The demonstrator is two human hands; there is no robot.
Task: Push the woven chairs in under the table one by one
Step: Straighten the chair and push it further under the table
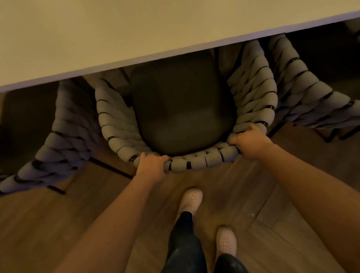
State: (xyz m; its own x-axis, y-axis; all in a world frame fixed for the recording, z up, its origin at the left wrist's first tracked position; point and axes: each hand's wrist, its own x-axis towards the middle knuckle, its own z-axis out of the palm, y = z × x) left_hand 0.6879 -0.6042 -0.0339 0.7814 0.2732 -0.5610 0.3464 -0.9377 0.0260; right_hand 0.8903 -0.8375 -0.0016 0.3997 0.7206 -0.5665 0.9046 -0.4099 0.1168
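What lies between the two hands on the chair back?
Only the woven back rim, a bare stretch between the left hand and the right hand, which both grip it. The head view shows this.

Wood plank floor (51, 223) carries everything. Middle woven chair (190, 163) stands on it, seat partly under the pale table (122, 32) on the far side. Left woven chair (52, 152) and right woven chair (315, 102) stand just beside it. Near side of the middle chair, two pale shoes stand on the planks: far shoe (191, 200) and near shoe (226, 241).
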